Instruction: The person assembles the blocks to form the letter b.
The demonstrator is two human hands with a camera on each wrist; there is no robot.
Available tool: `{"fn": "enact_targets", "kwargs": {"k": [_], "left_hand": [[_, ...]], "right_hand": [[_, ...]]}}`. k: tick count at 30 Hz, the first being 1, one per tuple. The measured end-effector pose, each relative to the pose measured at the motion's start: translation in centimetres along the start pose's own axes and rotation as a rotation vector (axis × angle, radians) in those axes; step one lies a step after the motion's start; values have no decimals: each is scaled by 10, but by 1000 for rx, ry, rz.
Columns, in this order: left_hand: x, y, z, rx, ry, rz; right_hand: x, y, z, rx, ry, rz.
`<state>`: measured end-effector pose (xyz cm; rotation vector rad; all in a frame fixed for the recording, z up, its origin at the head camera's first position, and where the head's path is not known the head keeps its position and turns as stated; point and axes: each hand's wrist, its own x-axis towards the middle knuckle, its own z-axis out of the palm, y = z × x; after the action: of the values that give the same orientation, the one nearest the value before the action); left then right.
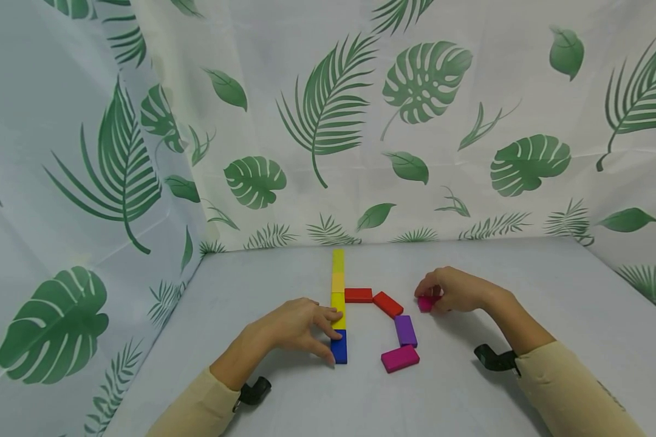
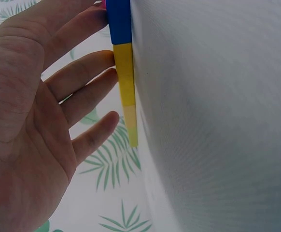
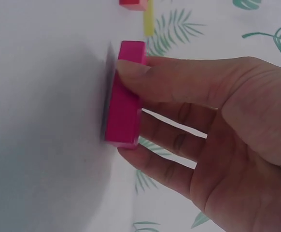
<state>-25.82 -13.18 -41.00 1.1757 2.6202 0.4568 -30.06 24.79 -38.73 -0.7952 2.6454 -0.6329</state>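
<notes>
My right hand [image 1: 464,291] pinches a pink block [image 1: 426,303] right of the other blocks. In the right wrist view the thumb lies across that pink block [image 3: 123,116] and the fingertips are behind and below it; the block is close to the white surface. My left hand [image 1: 292,328] rests its loosely spread fingertips at the blue block [image 1: 339,350] and the yellow block [image 1: 338,309] above it. These stand in a straight column with more yellow blocks [image 1: 338,267]. Seen from the left wrist, the fingers [image 2: 90,77] are extended along the column's side.
From the column a curve runs right: a red block [image 1: 359,295], a slanted red block [image 1: 388,304], a purple block [image 1: 406,331] and a magenta block [image 1: 400,359]. A white cloth [image 1: 284,400] covers the table. Leaf-printed curtains [image 1: 350,139] stand behind and at the sides.
</notes>
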Motion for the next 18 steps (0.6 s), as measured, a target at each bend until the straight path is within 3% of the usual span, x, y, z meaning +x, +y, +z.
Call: {"fn": "enact_targets", "kwargs": {"k": [9, 18], "left_hand": [[0, 0, 0, -3, 0, -10], [-1, 1, 0, 1, 9, -6]], "right_hand": [[2, -14, -3, -5, 51, -25], [4, -28, 0, -4, 137, -125]]}}
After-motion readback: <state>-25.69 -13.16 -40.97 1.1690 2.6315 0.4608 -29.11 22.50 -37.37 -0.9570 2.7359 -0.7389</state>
